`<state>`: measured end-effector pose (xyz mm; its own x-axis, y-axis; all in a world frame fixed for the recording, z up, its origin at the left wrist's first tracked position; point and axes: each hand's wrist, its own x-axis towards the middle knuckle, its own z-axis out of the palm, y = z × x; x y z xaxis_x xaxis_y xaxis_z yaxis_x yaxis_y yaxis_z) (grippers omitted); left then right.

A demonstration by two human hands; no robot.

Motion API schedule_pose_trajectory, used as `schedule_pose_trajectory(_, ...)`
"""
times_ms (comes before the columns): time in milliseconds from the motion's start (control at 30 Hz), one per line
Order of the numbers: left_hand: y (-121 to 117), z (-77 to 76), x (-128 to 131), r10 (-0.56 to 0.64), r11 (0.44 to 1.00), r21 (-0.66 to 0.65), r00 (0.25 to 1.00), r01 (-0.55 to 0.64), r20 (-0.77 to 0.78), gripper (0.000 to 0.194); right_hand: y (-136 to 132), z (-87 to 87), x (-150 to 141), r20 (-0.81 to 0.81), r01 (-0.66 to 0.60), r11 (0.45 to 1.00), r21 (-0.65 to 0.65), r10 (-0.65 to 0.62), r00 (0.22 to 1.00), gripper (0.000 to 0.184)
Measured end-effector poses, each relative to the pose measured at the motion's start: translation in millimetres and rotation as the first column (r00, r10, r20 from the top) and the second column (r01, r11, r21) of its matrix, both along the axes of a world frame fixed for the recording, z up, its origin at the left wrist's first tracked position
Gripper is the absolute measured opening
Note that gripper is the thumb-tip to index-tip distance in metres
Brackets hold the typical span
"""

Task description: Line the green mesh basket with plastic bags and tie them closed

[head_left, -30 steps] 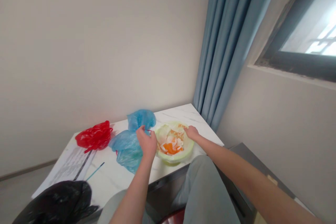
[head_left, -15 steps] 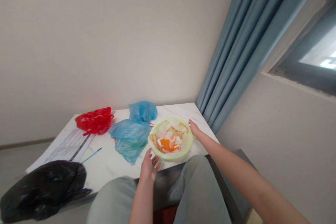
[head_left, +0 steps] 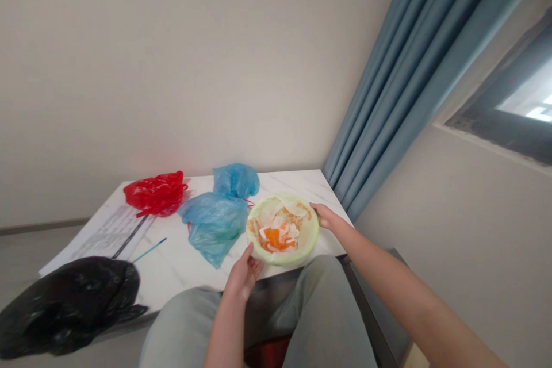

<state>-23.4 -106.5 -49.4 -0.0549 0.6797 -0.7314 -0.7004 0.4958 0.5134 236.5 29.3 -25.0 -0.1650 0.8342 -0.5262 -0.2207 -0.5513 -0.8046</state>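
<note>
A round pale-green wastebasket (head_left: 307,252) with a thin plastic liner stands at the table's front edge, close to my knees. Inside it lie crumpled white papers and orange scraps (head_left: 276,238). My left hand (head_left: 245,271) holds the near left side, thumb by the rim and fingers curled against the wall. On the opposite side, my right hand (head_left: 323,215) grips the rim, its fingertips partly hidden behind it. Just left of the basket lie two blue plastic bags, a nearer one (head_left: 215,221) and a farther one (head_left: 236,180).
A red plastic bag (head_left: 156,194) rests at the back left, touching printed sheets (head_left: 101,238). A thin blue stick (head_left: 149,250) lies in front of it. A full black bag (head_left: 71,305) sits at the left front edge. The table (head_left: 176,276) meets a wall; a blue curtain (head_left: 388,92) hangs right.
Both hands have closed in on the wastebasket, the left rising to its near side and the right taking its rim. The view has shifted slightly; the bags stay in place.
</note>
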Motion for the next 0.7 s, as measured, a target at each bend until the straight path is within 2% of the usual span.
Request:
schedule_pose_trajectory(167, 0.2, -6.1, 0.1, -0.023, 0.999, 0.025, 0.999, 0.024, -0.041, 0.012, 1.4, 4.5, 6.3, 0.129, -0.053, 0.999, -0.006, 0.053, 0.99, 0.025)
schedule_pose_trajectory(333, 0.4, -14.7, -5.6, -0.081, 0.997, 0.005, 0.985, 0.083, -0.155, 0.021, 3.9, 8.3, 9.7, 0.32, -0.012, 0.997, 0.072, -0.012, 0.947, 0.01)
schedule_pose_trajectory(433, -0.2, -13.9, -7.9, -0.085, 0.996, 0.018, 0.966, 0.093, -0.243, 0.027, 6.3, 11.1, 7.9, 0.509, 0.031, 0.987, 0.157, -0.108, 0.854, 0.006)
schedule_pose_trajectory(533, -1.4, -6.7, -5.5, -0.083, 0.992, 0.061, 0.939, 0.109, -0.332, 0.03, 8.9, 14.5, 3.3, 0.674, 0.016, 0.972, 0.233, -0.174, 0.718, 0.008)
schedule_pose_trajectory(633, -2.5, 0.5, 1.6, -0.082, 0.987, 0.089, 0.897, 0.134, -0.435, 0.025, 9.1, 16.8, -4.6, 0.779, -0.028, 0.958, 0.287, -0.216, 0.589, 0.017)
schedule_pose_trajectory(700, -3.0, 0.9, 6.9, -0.062, 0.984, 0.107, 0.841, 0.14, -0.537, 0.023, 6.6, 16.6, -11.4, 0.818, -0.061, 0.951, 0.302, -0.225, 0.53, 0.025)
